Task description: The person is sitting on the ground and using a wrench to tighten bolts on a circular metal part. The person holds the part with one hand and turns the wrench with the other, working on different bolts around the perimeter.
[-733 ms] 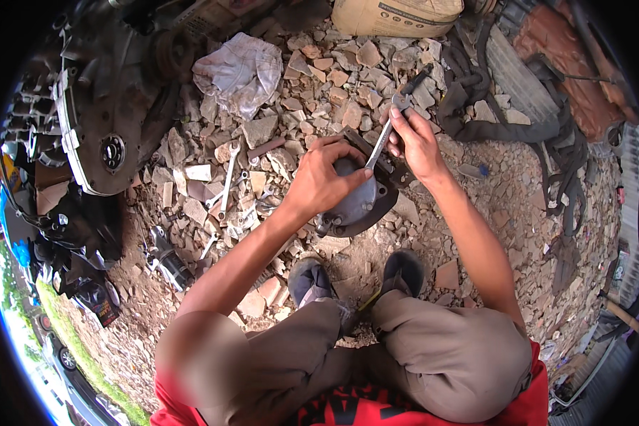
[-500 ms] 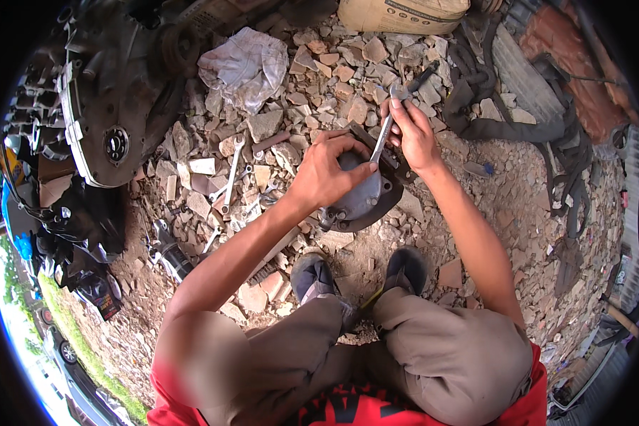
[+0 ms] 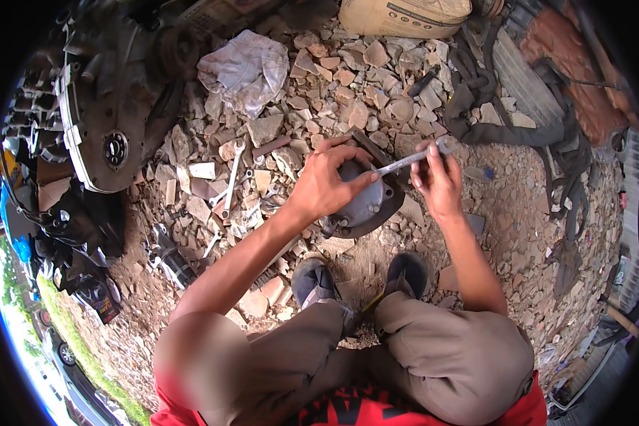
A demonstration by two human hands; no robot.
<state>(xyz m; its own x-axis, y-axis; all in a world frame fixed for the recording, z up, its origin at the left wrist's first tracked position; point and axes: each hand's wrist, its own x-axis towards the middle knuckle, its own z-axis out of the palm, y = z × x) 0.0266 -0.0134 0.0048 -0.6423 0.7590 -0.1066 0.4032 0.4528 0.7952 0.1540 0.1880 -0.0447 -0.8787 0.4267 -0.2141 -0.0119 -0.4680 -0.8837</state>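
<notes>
Silvery wrench, right of centre, sits pinched in the right hand, while the left hand grips the metal housing mid-frame. I judge this step as wrench-turning; the next move calls for a steady left hand.

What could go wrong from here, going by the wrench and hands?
1. The right hand holds the wrench by its outer end in the fingers, so it might slip.
2. The left hand has its thumb at the wrench's inner end; a slip could pinch it.
3. The metal housing sits among loose rubble, so it may rock under force.
</notes>
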